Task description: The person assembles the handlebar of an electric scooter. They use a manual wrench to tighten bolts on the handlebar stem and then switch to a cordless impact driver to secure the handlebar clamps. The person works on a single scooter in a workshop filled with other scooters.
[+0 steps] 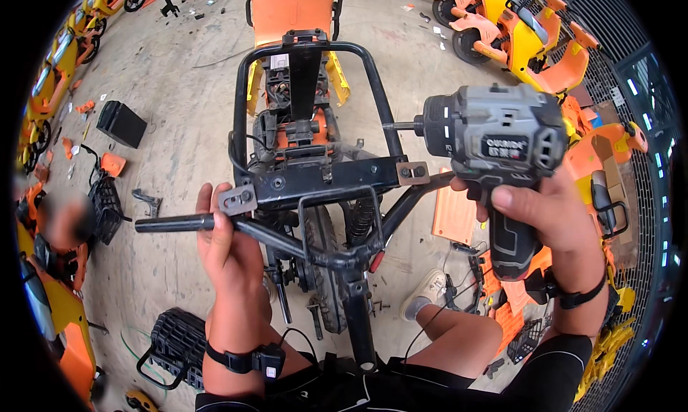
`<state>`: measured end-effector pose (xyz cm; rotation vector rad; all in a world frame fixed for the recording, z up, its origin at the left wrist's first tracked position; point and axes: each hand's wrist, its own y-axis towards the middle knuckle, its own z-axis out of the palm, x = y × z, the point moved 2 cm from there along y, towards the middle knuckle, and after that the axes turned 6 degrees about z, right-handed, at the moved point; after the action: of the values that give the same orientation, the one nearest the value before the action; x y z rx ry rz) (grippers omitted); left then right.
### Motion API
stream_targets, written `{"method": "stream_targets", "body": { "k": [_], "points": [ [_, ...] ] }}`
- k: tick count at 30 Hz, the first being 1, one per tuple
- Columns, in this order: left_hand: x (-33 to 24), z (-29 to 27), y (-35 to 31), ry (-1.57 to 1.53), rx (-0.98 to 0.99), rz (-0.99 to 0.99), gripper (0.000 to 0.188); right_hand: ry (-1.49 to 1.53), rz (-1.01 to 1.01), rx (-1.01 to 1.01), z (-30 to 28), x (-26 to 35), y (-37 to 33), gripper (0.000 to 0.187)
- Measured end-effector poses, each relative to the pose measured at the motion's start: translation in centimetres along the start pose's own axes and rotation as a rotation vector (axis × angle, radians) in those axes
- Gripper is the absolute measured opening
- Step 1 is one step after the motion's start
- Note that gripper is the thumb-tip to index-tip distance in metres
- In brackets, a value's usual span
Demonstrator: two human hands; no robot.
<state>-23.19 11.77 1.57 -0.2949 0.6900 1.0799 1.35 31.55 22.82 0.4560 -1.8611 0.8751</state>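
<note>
A grey and black cordless drill (502,136) is gripped in my right hand (548,215), raised to the right of a black metal tube frame (319,190). The drill's bit (403,126) points left, and in this view its tip overlaps the frame's right upright tube. My left hand (228,247) is closed around the frame's left side, thumb on the black bar (172,223) and fingers behind it. Just above that thumb is a slotted grey plate (238,198) with a bolt in it; a brownish plate (413,173) sits at the frame's right end.
Beyond the frame stands an orange scooter body (294,14); its wheel (326,269) shows below. A black box (122,124) and a black basket (172,347) lie on the floor at left. Orange panels (455,215) lie at right. Yellow and orange scooters (516,32) line both sides.
</note>
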Motion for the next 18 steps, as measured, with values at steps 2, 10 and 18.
{"method": "stream_targets", "body": {
  "k": [2,10,18],
  "points": [
    [0.0,-0.2,0.0,0.002,0.007,-0.003,0.058,-0.050,-0.037,-0.031,0.1,1.1,0.0,0.050],
    [-0.2,-0.4,-0.1,-0.043,-0.005,-0.067,0.069,0.031,0.111,-0.007,4.4,3.9,2.1,0.063],
    [-0.4,-0.2,0.2,-0.107,0.046,-0.132,0.063,0.000,0.217,0.287,11.3,3.8,4.9,0.050]
  ]
}}
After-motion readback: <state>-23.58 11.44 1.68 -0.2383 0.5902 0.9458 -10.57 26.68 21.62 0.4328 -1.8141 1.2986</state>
